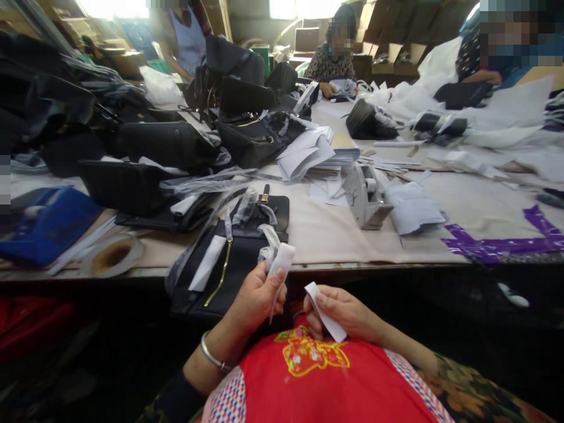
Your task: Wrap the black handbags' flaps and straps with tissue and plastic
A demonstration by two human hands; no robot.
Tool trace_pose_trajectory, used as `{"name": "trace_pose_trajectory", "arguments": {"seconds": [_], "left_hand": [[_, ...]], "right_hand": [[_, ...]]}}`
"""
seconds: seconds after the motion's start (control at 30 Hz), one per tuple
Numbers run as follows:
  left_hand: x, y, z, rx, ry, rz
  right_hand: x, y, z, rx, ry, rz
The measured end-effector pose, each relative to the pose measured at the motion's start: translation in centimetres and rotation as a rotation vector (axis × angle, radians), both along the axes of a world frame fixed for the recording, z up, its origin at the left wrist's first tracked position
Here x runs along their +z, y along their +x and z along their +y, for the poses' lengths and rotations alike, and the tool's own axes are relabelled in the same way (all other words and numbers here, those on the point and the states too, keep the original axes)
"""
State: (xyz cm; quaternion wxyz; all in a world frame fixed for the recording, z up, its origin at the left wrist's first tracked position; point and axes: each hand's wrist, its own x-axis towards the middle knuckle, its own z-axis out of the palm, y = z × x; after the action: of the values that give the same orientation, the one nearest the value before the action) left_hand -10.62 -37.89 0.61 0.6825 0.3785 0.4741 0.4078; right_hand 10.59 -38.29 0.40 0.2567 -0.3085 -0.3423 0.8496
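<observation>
My left hand (258, 296) is closed around a white wrapped strip (281, 261) that belongs to a strap of the black handbag (229, 264) lying over the table's front edge. My right hand (339, 311) pinches a loose white paper strip (326, 314) close to my red top. The two hands are a short way apart, just below the table edge. The handbag has a gold zipper and white paper wrapped on its handles.
A white tape dispenser (365, 197) stands mid-table beside stacked white papers (308, 153). Several black handbags (163, 147) pile up at left, with a tape roll (112, 255) and blue bag (48, 223). Purple tape (502, 244) marks the right. Other people work at the far side.
</observation>
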Motion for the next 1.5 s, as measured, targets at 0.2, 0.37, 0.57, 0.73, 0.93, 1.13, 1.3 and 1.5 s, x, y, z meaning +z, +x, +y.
{"name": "trace_pose_trajectory", "arguments": {"seconds": [0.2,0.37,0.57,0.73,0.93,1.13,1.3,1.5], "left_hand": [[0.7,-0.5,0.1,0.027,-0.081,-0.238],[1.3,-1.3,0.3,0.001,-0.168,-0.377],[1.6,-2.1,-0.4,0.014,-0.223,-0.504],[1.7,-2.3,-1.1,0.045,-0.198,-0.538],[1.8,-1.5,-1.4,0.058,-0.106,-0.422],[2.3,-0.3,-1.4,0.044,-0.079,-0.217],[2.7,0.1,-1.4,0.048,-0.041,-0.081],[2.1,0.4,-1.7,0.066,0.047,0.027]], "right_hand": [[-0.1,1.3,1.0,0.032,0.145,-0.293],[2.6,0.4,4.3,-0.064,0.284,-0.3],[3.0,-1.5,6.1,0.057,0.354,-0.251],[2.5,-3.1,6.8,0.001,0.454,-0.494],[2.6,-4.5,7.2,0.028,0.498,-0.569],[1.3,-5.5,7.0,0.001,0.524,-0.425],[1.5,-4.8,6.3,0.098,0.091,-0.095],[3.1,-5.2,5.0,0.202,-0.099,-0.018]]}}
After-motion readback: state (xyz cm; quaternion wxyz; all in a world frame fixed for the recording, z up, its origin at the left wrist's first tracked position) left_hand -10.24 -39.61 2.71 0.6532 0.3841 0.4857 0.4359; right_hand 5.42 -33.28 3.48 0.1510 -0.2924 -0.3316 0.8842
